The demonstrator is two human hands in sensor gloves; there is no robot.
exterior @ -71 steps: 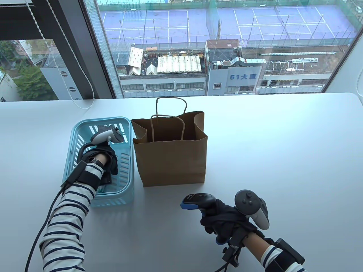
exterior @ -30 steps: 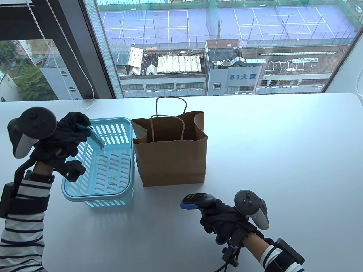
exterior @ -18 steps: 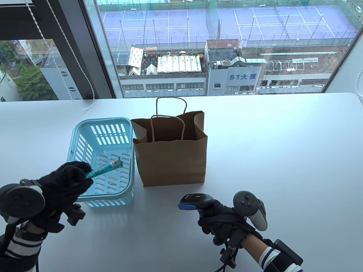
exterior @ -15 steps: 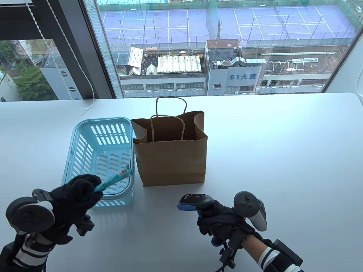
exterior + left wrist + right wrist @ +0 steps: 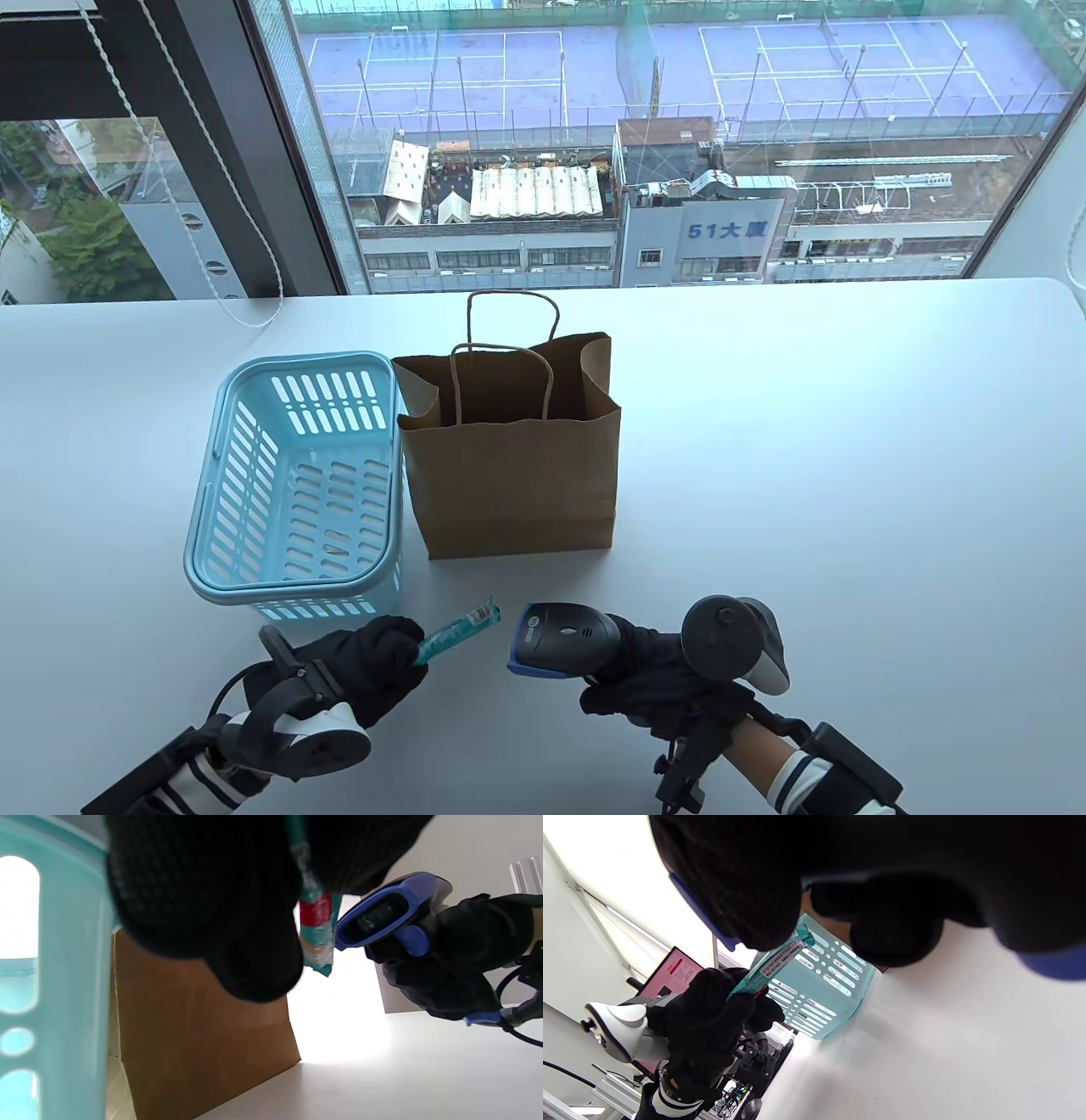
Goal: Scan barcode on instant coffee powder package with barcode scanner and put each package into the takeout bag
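My left hand (image 5: 373,666) pinches one end of a thin teal coffee stick (image 5: 458,630) above the table, in front of the basket. The stick's free end points right at the scanner's window. My right hand (image 5: 657,679) grips the handle of a black and blue barcode scanner (image 5: 556,637), its head aimed left at the stick, a small gap apart. The left wrist view shows the coffee stick (image 5: 316,929) beside the scanner (image 5: 382,914). The right wrist view shows the coffee stick (image 5: 778,961) with its white printed label. The brown paper takeout bag (image 5: 509,463) stands open behind them.
A light blue slotted basket (image 5: 297,484) sits left of the bag, touching it; I see no packages inside. A window with a blind cord (image 5: 170,195) runs along the table's far edge. A monitor (image 5: 674,974) shows in the right wrist view.
My left hand lifted the coffee stick out of the basket and brought it down and right, in front of the scanner. My right hand turned the scanner's head left toward it.
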